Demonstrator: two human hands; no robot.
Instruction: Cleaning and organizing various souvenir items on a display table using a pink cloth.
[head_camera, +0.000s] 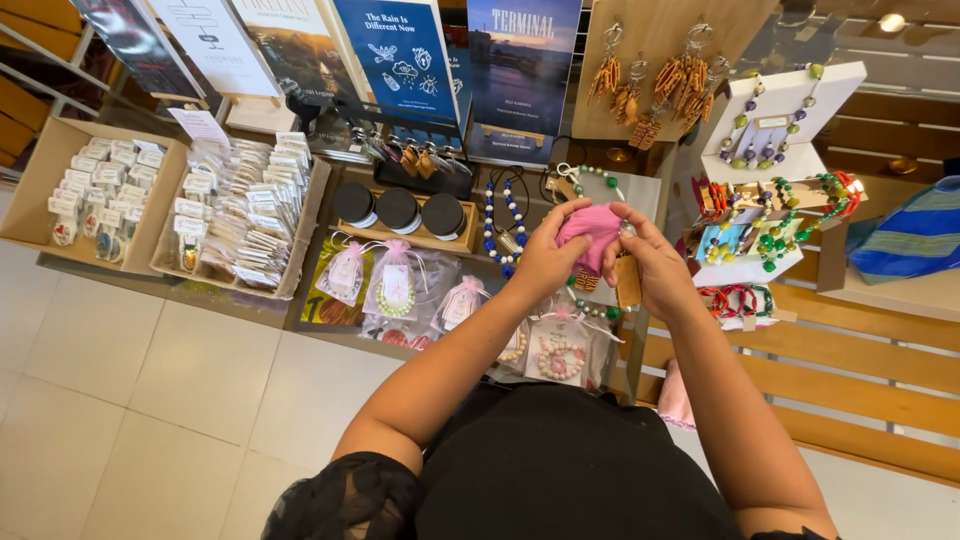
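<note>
At the far left of the counter (300, 312) we see a shallow cardboard box (40, 170) filled with rows of small white-carded items, each in a clear packet; just beside it a second cardboard tray (296, 268) holds upright stacks of similar clear packets with white labels, packed close together; behind both stand several upright posters (400, 55) and cards. Moving right, a low wooden tray (452, 241) carries three round jars with black lids (399, 210) in a row; in front of it lie sheer gift bags tied with pink ribbon (395, 285), each holding a beaded piece on a card; a blue and white bead necklace (503, 235) lies just right of the jars. At the middle our left hand (545, 262) is closed on the left side of a pink cloth pouch (592, 235), fingers curled round it; our right hand (655, 268) pinches the pouch's right edge, so both grips are shut on it, and the pouch is held in the air above the counter, over the bagged beads; a small brown tag (628, 280) hangs beneath the right hand. Further right a white display stand (840, 85) bears green and purple bead strings, with red and green bangles (740, 298) piled below; a wooden board (650, 40) behind holds dangling brown earrings; at the far right a blue striped cloth (915, 240) rests on a slatted wooden bench (860, 390).
</note>
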